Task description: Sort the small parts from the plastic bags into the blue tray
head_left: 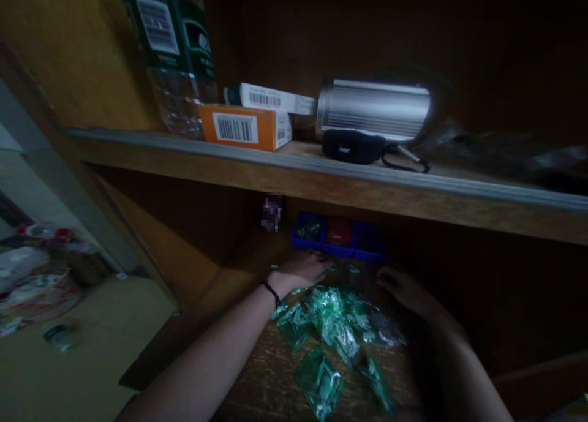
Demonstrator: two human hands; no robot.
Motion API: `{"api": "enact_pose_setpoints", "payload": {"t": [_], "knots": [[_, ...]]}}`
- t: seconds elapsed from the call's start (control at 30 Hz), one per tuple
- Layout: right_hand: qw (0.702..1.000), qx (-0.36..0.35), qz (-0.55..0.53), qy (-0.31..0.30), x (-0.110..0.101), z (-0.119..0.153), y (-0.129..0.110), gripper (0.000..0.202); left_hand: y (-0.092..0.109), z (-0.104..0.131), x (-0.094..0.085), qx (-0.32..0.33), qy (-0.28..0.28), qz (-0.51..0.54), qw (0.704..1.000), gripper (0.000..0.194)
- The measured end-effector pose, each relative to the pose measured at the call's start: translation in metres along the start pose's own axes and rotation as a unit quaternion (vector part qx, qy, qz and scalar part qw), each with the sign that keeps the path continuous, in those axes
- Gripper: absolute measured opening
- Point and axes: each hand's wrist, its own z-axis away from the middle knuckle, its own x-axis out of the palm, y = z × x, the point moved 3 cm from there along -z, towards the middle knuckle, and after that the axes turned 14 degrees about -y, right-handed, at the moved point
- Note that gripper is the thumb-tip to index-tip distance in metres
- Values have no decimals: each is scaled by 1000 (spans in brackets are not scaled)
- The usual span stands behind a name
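- Green, see-through packets [331, 321] in a loose, overlapping heap at lower centre of the frame, lying on a worn wooden surface [264, 379]; two more pieces apart from the heap, nearer the bottom edge.
- Beside the heap's right side, crinkled clear plastic [388, 327], dim in shadow.
- At centre, just above the heap in the frame: left hand [307, 266], back upward, fingers bent and close together near the tray's front; impossible to make out whether pinching anything. Around the wrist, a dark cord bracelet [272, 293].
- Right of centre, in deep shade: right hand [400, 286], fingers loosely curled near the tray's right end; too dark to say whether gripping anything.
- Behind both, at centre: blue tray [339, 250] with three compartments, holding small greenish pieces [309, 229] in the left one and something red [339, 231] in the middle one; right one in shadow.
- Across the upper half, on a shelf [275, 166], from left to right: clear bottle [181, 97] with green label, orange box [236, 128], white box [278, 99], silver cylinder [376, 106] on its side, black case [353, 146], carabiner [408, 158].
- At far left, on the floor: heaped basket [57, 299].
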Motion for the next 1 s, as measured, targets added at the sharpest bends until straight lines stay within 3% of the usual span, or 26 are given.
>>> {"api": "enact_pose_setpoints", "payload": {"t": [0.17,0.4,0.5,0.67,0.83,1.0], "knots": [[1000,4,-5,3,-1,0,-1,25,1,3,-11,-21,22,-13,999,21],[1000,6,-6,-1,7,-2,-10,31,-14,13,-25,-91,195,34,976,28],[1000,-6,1,0,7,-4,-12,26,-23,14,-24,-102,230,35,967,31],[999,4,-43,0,0,-2,-18,19,-35,11,-17,-119,258,63,957,39],[990,15,-111,88,-11,6,-18,30,-32,8,-11,-141,214,29,966,46],[986,4,-122,109,-15,10,-22,22,-29,14,-19,-149,220,6,964,45]]}}
